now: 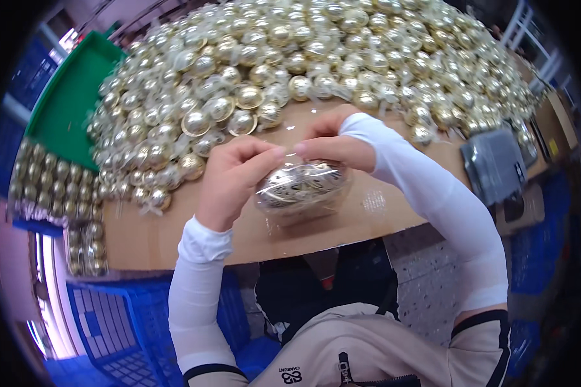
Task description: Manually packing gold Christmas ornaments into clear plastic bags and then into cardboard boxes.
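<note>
A clear plastic bag (303, 186) holding several shiny gold round pieces is upright over the cardboard-topped table, close to its front edge. My left hand (229, 177) pinches the upper edge of the bag between thumb and fingers. Opposite it, my right hand (339, 140) pinches the same edge, its thumb almost touching the left one. Behind my hands rises a big pile of gold, ball-like ornaments (290, 51), many with clear wrapping on them. What exactly the bagged pieces are, I cannot tell through the glossy film.
A green tray (71, 97) stands at the far left. Rows of packed gold balls (55, 184) are stacked below it. On the right lies a stack of grey plastic bags (495, 164) near an open cardboard box (555, 122). A blue plastic crate (132, 322) sits below the table's left front.
</note>
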The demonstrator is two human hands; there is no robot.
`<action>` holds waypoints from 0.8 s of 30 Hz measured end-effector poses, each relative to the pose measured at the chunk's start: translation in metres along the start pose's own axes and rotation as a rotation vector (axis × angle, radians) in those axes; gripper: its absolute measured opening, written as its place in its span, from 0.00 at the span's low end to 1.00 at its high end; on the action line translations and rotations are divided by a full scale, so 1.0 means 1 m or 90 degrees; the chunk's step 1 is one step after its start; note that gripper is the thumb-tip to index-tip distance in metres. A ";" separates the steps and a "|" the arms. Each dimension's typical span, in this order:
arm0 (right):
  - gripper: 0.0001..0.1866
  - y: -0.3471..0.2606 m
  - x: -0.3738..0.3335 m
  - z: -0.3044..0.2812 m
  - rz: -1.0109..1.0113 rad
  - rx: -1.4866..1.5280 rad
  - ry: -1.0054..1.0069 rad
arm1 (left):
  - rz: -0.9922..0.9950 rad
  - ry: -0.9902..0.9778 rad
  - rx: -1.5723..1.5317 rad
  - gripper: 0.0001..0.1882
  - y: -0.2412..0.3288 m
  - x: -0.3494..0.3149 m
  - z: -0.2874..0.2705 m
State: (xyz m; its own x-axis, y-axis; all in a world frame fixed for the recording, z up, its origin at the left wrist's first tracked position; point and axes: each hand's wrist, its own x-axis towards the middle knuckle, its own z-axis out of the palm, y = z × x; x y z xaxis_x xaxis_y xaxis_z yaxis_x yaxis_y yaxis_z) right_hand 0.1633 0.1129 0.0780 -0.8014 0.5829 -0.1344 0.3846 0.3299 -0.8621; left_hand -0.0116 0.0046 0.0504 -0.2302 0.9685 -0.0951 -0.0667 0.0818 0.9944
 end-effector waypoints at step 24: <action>0.41 0.012 -0.024 0.111 -0.092 0.370 -0.032 | 0.373 0.499 0.654 0.52 -0.064 -0.119 0.005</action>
State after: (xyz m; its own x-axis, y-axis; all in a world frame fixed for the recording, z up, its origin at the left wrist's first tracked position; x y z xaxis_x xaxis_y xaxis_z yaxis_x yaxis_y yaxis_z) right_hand 0.1365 0.0203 0.0164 -0.8532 0.5215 -0.0066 -0.0324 -0.0656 -0.9973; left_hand 0.0253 -0.1149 -0.0019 -0.4715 0.5696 0.6733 0.8711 0.1815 0.4564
